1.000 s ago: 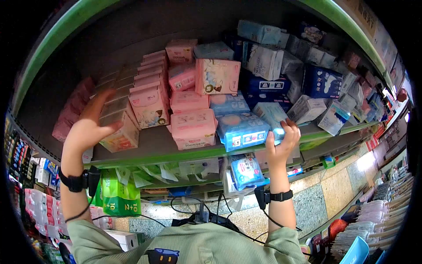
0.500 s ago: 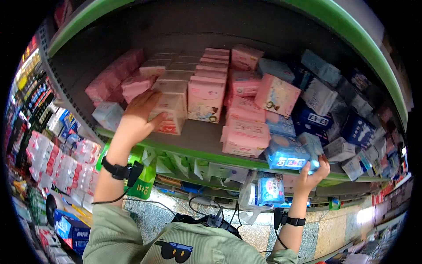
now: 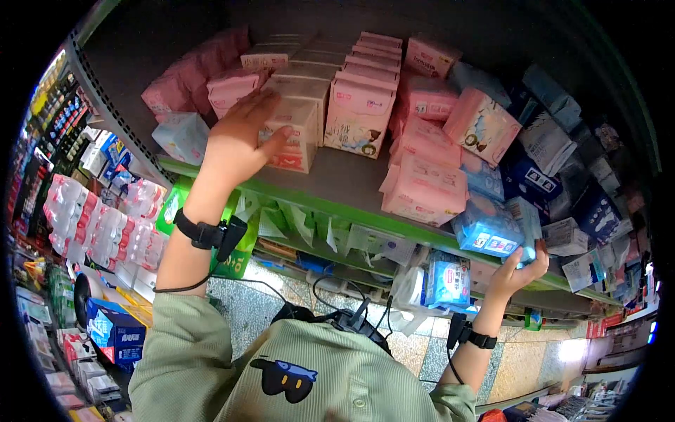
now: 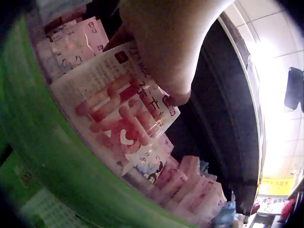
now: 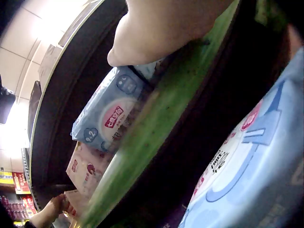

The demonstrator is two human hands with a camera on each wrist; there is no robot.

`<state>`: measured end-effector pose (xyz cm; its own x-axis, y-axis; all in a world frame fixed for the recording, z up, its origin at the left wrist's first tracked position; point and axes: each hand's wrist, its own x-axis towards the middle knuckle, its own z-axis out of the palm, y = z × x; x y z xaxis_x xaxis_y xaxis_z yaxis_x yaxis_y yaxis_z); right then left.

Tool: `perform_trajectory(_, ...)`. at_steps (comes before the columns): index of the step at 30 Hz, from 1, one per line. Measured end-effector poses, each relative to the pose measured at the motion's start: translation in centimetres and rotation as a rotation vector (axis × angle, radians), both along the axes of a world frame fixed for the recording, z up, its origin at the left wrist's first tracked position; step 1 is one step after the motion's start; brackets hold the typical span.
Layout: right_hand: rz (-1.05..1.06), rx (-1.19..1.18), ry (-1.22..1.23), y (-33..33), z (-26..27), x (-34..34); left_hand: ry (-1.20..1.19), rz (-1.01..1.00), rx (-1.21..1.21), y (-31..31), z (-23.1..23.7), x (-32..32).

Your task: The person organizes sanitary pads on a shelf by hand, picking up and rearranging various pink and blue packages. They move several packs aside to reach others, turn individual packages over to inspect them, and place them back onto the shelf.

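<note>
Along a green-edged shelf (image 3: 344, 176), our left hand (image 3: 239, 137), the nearer, grips a smooth, squared cream carton (image 3: 301, 126) just right of its palm, between thumb and fingers. Well apart, beside a glossy, puffed blue pack (image 3: 485, 224), our right hand (image 3: 519, 271) pinches a slimmer pale-blue packet (image 3: 524, 214), its long axis pointing shelf-inward.

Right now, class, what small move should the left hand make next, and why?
Probably nudge the cream box back: the left hand touches it, and its front appears nearer the green shelf edge than the neighbouring pink box's does.
</note>
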<state>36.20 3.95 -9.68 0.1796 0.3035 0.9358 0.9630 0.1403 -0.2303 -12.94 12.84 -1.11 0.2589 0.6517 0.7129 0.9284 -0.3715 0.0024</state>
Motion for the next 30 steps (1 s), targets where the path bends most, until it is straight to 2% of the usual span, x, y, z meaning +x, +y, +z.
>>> perform_trajectory(30, 0.001, 0.051, -0.010, 0.5, -0.2, 0.3, 0.010, -0.025, -0.017, -0.5, 0.8, 0.5)
